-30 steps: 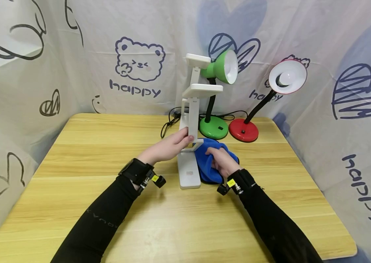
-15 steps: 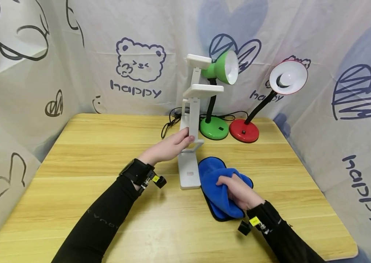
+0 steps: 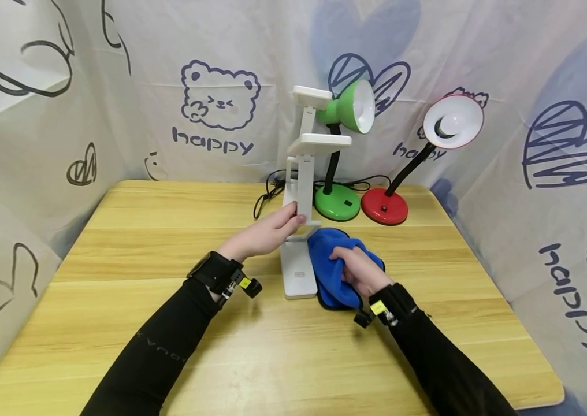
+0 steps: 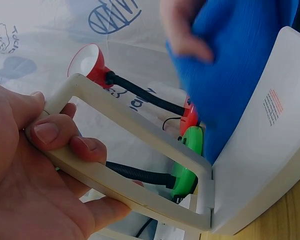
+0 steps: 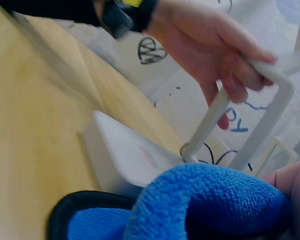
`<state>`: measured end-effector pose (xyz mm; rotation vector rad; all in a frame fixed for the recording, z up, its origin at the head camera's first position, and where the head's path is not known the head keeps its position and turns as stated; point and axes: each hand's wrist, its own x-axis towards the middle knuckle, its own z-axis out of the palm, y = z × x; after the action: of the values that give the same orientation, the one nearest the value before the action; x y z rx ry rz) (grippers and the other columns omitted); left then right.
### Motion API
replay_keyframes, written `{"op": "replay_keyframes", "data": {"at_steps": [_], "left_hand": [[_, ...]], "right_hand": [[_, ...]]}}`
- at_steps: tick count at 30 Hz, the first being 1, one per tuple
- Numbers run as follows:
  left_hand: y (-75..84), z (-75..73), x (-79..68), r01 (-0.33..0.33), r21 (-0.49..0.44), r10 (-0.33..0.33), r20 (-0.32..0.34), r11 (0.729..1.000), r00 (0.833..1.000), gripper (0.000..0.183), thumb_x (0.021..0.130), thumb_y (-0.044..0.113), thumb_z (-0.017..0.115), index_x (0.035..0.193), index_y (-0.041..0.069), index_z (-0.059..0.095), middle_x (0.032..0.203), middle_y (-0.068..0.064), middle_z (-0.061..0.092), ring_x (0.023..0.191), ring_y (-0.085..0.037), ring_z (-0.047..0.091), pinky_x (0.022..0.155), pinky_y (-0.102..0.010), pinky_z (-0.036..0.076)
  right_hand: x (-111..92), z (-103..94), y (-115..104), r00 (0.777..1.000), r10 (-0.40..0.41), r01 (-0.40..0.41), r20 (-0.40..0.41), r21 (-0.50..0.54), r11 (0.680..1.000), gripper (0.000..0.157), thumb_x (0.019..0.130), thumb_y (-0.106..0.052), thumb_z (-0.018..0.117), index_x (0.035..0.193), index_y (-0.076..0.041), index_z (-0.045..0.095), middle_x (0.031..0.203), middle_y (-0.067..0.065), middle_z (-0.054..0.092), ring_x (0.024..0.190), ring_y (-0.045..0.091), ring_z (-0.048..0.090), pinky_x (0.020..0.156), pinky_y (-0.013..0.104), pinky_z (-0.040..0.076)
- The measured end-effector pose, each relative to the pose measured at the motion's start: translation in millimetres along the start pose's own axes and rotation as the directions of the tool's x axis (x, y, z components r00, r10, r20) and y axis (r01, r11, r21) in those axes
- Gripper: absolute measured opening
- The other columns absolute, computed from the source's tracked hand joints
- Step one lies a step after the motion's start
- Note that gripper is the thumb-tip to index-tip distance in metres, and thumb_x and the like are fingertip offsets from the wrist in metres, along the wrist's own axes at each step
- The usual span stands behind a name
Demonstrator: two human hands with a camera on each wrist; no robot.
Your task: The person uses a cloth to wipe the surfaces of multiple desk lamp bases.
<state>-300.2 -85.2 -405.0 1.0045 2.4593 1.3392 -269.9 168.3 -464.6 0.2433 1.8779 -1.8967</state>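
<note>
A white folding desk lamp stands near the middle of the wooden table, its long base pointing toward me. My left hand holds the lamp's open frame-shaped arm; in the left wrist view its fingers curl around the bars. My right hand grips a bunched blue cloth with dark edging, right against the right side of the lamp base. In the right wrist view the cloth is folded up close to the camera and overlaps part of the base.
A green gooseneck lamp and a red one stand at the table's back, right of the white lamp. Behind its arm rises another white lamp head. Black cables lie at the back. A printed curtain encloses the table.
My right hand drew the cloth toward me and to the right along the lamp base, then moved it back away and left. My left hand has stayed on the lamp arm.
</note>
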Motion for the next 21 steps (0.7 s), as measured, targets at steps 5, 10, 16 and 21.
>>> {"op": "replay_keyframes", "data": {"at_steps": [5,10,16,21], "left_hand": [[0.5,-0.1,-0.7,-0.001,-0.023,0.001,0.003,1.0,1.0,0.029,0.105,0.044,0.033,0.11,0.017,0.044,0.095,-0.008,0.05,0.083,-0.019,0.05,0.071,-0.035,0.042],[2.7,-0.7,-0.8,0.003,-0.025,-0.003,0.008,1.0,1.0,0.028,0.105,0.043,0.033,0.109,0.018,0.044,0.093,-0.006,0.049,0.082,-0.02,0.05,0.071,-0.036,0.041],[3.1,-1.1,0.0,0.0,-0.008,0.0,0.009,1.0,1.0,0.028,0.105,0.044,0.032,0.109,0.018,0.043,0.092,-0.004,0.047,0.081,-0.019,0.049,0.071,-0.035,0.041],[0.9,-1.7,-1.2,0.009,-0.021,-0.009,0.004,1.0,1.0,0.029,0.105,0.044,0.033,0.108,0.017,0.044,0.091,-0.005,0.047,0.083,-0.023,0.05,0.071,-0.036,0.041]], "right_hand": [[24,5.5,-13,0.999,-0.016,0.014,-0.034,-0.058,0.998,0.04,0.087,-0.016,0.061,0.058,-0.018,0.034,0.046,-0.009,0.03,0.039,0.011,0.03,0.051,0.024,0.032],[16,9.2,-12,0.997,-0.069,0.061,-0.033,-0.209,0.976,0.04,0.091,-0.019,0.058,0.059,-0.016,0.034,0.048,-0.008,0.029,0.041,0.011,0.03,0.049,0.024,0.029],[-20,7.2,4,0.981,-0.189,0.182,0.041,-0.53,0.828,0.041,0.095,-0.03,0.055,0.061,-0.016,0.036,0.056,-0.006,0.031,0.048,0.013,0.035,0.05,0.027,0.03],[-49,5.7,14,0.928,-0.255,0.371,0.273,-0.758,0.536,0.039,0.096,-0.027,0.055,0.061,-0.017,0.042,0.054,-0.008,0.035,0.045,0.008,0.042,0.047,0.024,0.035]]}}
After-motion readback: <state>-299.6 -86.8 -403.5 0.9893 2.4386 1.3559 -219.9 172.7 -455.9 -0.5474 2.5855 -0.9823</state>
